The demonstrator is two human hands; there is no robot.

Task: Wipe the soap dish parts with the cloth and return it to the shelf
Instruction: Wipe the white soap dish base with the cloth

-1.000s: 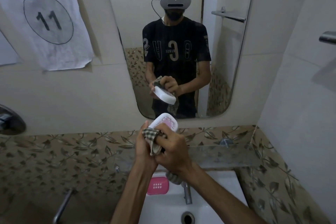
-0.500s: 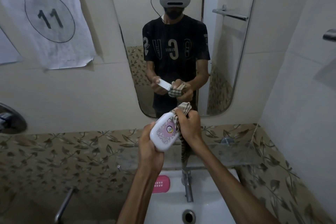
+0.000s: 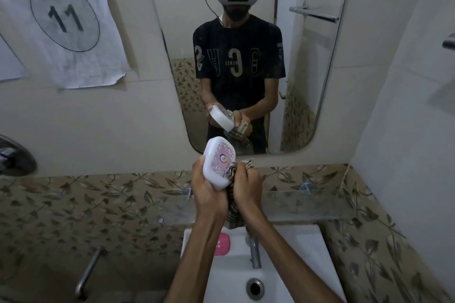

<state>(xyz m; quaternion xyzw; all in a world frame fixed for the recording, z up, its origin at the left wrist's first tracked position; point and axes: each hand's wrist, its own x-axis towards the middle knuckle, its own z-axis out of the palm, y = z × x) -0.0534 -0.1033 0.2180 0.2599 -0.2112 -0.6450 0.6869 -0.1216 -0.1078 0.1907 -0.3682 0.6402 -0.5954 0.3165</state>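
Observation:
My left hand [image 3: 206, 187] grips a white soap dish lid [image 3: 218, 162] with a pink floral print, held up in front of the mirror, printed side toward me. My right hand [image 3: 247, 186] clutches a checked cloth [image 3: 232, 170] against the lid's right edge; the rest of the cloth hangs down between my wrists. A pink soap dish part [image 3: 222, 243] lies on the left rim of the white sink [image 3: 302, 241]. A glass shelf [image 3: 307, 205] runs along the wall above the sink.
A chrome tap [image 3: 254, 251] stands at the back of the sink, the drain [image 3: 255, 288] below it. A mirror [image 3: 246, 32] hangs on the wall, with a paper sign [image 3: 61, 19] to its left. A metal pipe [image 3: 87, 273] sits lower left.
The lid has turned more upright and my hands have dropped slightly. The cloth moved from the lid's upper right edge down to its right side.

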